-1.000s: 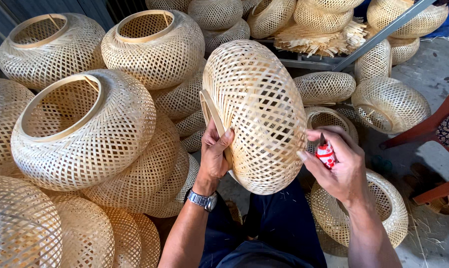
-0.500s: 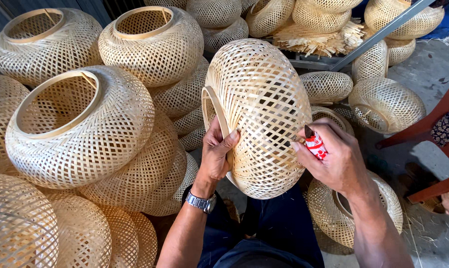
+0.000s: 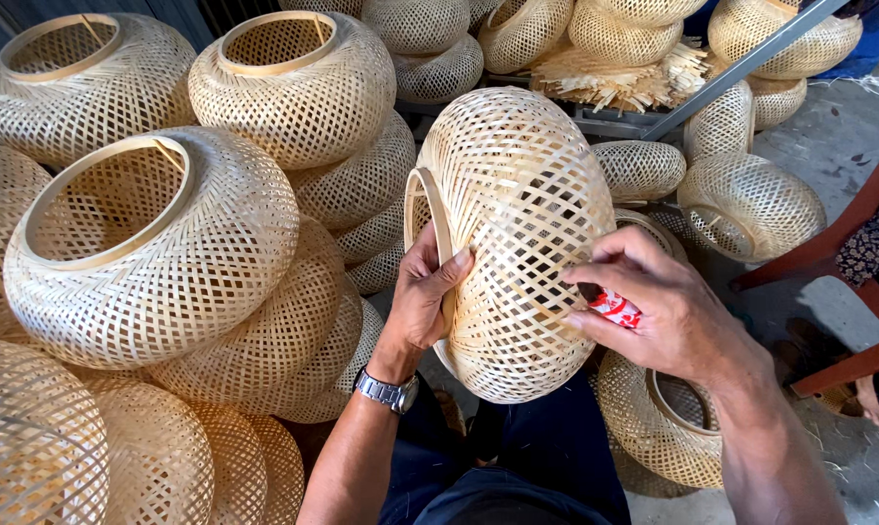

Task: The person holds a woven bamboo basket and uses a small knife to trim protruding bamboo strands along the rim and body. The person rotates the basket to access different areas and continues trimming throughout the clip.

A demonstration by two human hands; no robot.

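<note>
The fingers (image 3: pixel 437 267) of the left hand (image 3: pixel 425 297) curl over the rim of a woven basket (image 3: pixel 517 233) and clamp on it, with the thumb pressed flat on the weave. The fingers (image 3: pixel 619 255) of the right hand (image 3: pixel 668 306) are closed around a small red and white thing (image 3: pixel 612 307), and its dark tip touches the side of the basket. What the small thing is cannot be told.

The basket sits in the middle of the frame, tipped on its side, with its round opening facing left. It is pale and full of little diamond holes. A silver watch (image 3: pixel 387 392) is on the left wrist, just below the hand. Dark trousers (image 3: pixel 546 457) show under the basket, at the bottom of the frame.

On the left side of the frame there is a big pile of the same round baskets (image 3: pixel 157 253), stacked on each other, some with their open tops facing up. More baskets (image 3: pixel 745 204) lie at the upper right and along the top. One more basket (image 3: pixel 658 418) lies on the floor (image 3: pixel 828 146) under the right hand. A bundle of thin flat strips (image 3: pixel 614 78) lies near the top, beside a grey metal bar (image 3: pixel 741 68). A red chair (image 3: pixel 867 282) stands at the right edge.
</note>
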